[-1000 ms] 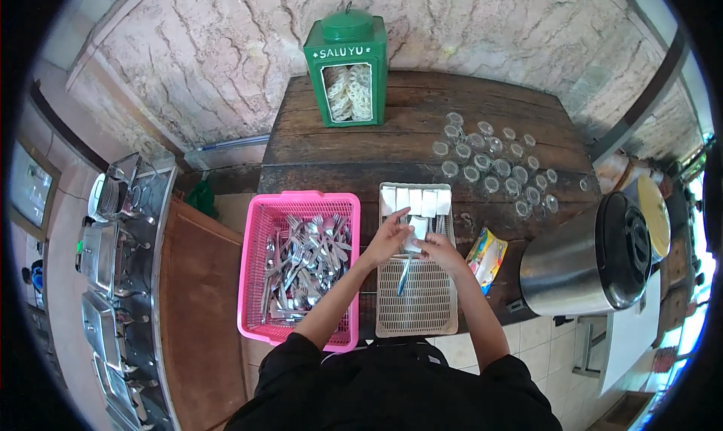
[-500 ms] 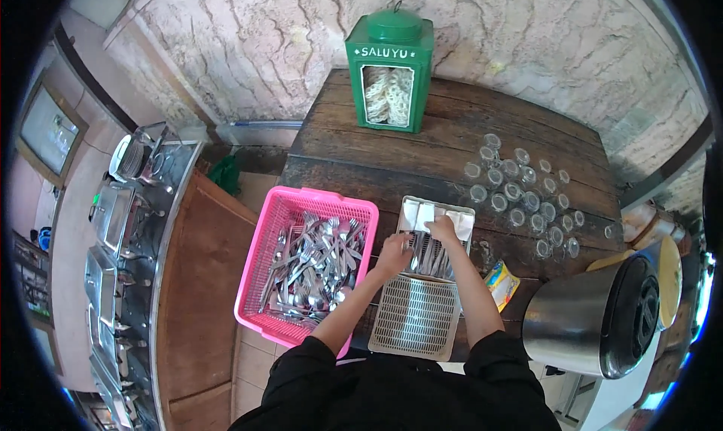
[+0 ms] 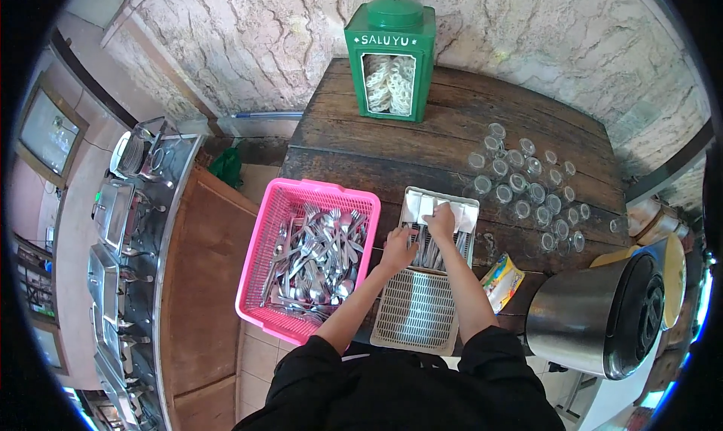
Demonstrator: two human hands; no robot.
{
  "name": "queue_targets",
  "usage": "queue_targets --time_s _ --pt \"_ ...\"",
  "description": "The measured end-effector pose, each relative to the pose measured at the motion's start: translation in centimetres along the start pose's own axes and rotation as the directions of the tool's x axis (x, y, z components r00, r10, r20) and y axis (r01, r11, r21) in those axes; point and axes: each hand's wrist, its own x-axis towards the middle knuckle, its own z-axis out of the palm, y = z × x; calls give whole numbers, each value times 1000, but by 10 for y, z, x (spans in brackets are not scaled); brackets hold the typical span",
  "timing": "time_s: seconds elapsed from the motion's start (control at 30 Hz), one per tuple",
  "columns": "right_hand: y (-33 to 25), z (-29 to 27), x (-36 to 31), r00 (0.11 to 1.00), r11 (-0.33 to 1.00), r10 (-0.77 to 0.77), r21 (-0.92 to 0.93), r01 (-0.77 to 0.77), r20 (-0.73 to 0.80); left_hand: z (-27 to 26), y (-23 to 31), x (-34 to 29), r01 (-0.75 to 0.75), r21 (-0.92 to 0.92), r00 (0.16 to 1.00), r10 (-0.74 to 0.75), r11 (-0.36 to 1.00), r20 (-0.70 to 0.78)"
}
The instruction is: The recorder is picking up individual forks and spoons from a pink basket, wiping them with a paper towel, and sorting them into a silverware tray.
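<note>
A shallow, light-coloured slotted cutlery box (image 3: 473, 243) lies on the table in front of me, its perforated lid (image 3: 416, 310) folded down toward my body. White paper pieces (image 3: 414, 205) line the far end, with metal cutlery (image 3: 429, 254) lengthwise below them. My left hand (image 3: 396, 252) is closed at the box's left side, fingertips against the cutlery; what they grip is too small to make out. Over the papers, my right hand (image 3: 441, 222) is closed in a pinch at the lower edge of one white piece. The hand partly hides what it holds.
A pink basket (image 3: 260, 220) full of loose forks and spoons stands left of the box. Several upturned glasses (image 3: 518, 182), a yellow packet (image 3: 503, 282) and a large steel drum-shaped container (image 3: 568, 318) are on the right. A green tin (image 3: 392, 58) stands at the back.
My view has shifted slightly. My right hand has come a little closer to me over the papers. My left hand stays at the box's left side.
</note>
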Motion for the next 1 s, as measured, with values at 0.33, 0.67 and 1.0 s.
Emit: queue_targets --time_s 0.33,0.67,1.0 --pt "22 11 -14 966 968 -247 32 250 -75 -11 5 -16 -105 -32 994 104 994 -35" --pt "16 -66 -98 945 860 -191 419 292 -266 -18 30 -33 -168 -167 974 190 971 122" --pt "147 -136 -209 944 961 -23 -268 -70 -330 53 64 -69 -147 -427 817 353 892 457"
